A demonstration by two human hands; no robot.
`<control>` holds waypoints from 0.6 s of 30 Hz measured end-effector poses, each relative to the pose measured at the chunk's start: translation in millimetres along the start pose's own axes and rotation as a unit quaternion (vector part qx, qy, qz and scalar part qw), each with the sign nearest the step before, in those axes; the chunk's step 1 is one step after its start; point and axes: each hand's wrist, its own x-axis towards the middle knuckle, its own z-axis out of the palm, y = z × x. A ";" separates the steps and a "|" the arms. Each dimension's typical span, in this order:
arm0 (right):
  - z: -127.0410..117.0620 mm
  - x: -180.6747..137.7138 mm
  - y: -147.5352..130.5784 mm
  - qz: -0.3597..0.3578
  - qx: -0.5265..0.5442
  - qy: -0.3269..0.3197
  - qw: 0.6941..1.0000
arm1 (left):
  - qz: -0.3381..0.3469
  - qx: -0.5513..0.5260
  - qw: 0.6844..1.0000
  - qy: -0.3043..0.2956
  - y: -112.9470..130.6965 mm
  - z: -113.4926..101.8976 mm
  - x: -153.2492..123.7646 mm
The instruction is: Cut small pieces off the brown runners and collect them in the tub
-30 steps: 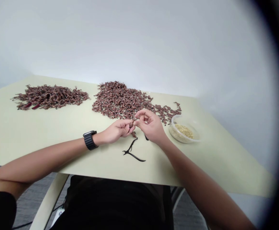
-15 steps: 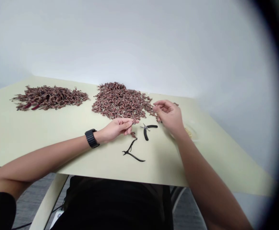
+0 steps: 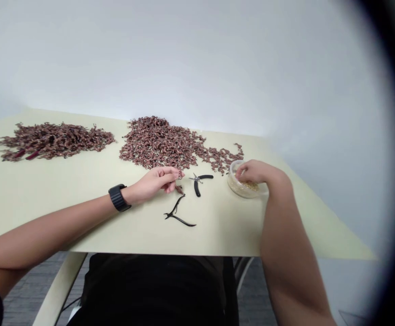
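Observation:
My left hand [image 3: 154,181], with a black watch at the wrist, rests on the pale table [image 3: 30,199] and pinches a small reddish-brown piece [image 3: 178,174] between thumb and fingers. My right hand [image 3: 256,172] reaches into a clear round bowl [image 3: 240,189] of small golden bits, fingers curled down inside it. Between the hands lie black-handled pliers [image 3: 200,179] and, nearer me, a second thin black tool [image 3: 178,216]. A small brown piece [image 3: 179,189] lies by my left fingers.
A large heap of reddish-brown pieces [image 3: 163,142] spreads across the table's far middle. A second, flatter heap [image 3: 51,139] lies at the far left. A white wall stands behind. The table's near edge runs just past my forearms.
My hands have parted: the right one left the piece held by both, swung right over the heap's edge and dropped into the bowl. The left hand stayed put, still pinching.

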 end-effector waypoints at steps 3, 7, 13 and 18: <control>2.7 7.4 -8.1 -0.014 -0.019 -0.021 0.999 | 0.002 0.024 1.000 0.005 3.5 -1.3 -0.8; -2.4 8.0 -7.8 -0.027 -0.012 0.013 0.999 | -0.011 0.034 0.999 0.002 3.2 -0.4 -2.0; -1.9 9.3 -4.5 -0.029 0.014 0.005 0.999 | -0.014 0.042 0.999 0.008 0.5 1.4 -2.9; -4.9 7.7 -5.8 0.006 0.020 0.037 0.999 | -0.018 0.024 1.000 0.002 -0.1 2.5 -2.7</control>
